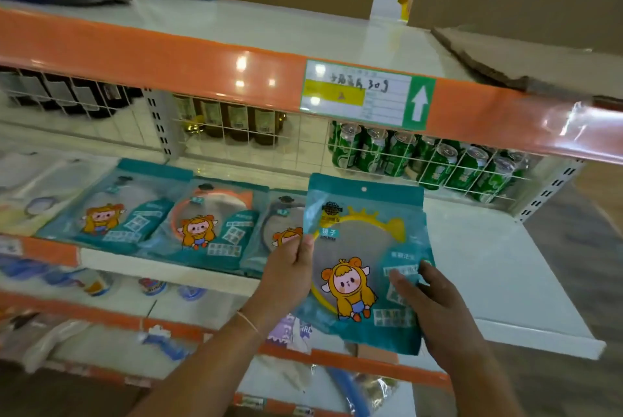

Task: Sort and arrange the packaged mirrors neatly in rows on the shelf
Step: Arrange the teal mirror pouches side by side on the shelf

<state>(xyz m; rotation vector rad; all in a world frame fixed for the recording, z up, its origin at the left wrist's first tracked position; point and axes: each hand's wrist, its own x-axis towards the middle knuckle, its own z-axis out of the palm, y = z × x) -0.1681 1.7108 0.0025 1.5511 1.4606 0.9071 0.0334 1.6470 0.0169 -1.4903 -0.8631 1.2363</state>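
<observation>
A teal packaged mirror with a yellow frame (pixel 365 241) is held upright in front of the white shelf (pixel 499 268). My left hand (pixel 290 268) pinches its left edge, thumb on the front. My right hand (pixel 435 308) holds its lower right side, fingers lying on the front. Three more teal mirror packs lie flat in a row on the shelf to the left: a grey-framed one (pixel 118 207), an orange-framed one (pixel 212 224) and a dark-framed one (pixel 279 224), which the held pack partly hides.
Green cans (pixel 438 160) and brown bottles (pixel 232 123) stand behind a white wire fence at the shelf's back. An orange-edged upper shelf (pixel 168 62) with a price label overhangs. Pale packs (pixel 37 194) lie at far left. Lower shelves hold assorted goods. White shelf surface shows right of the held pack.
</observation>
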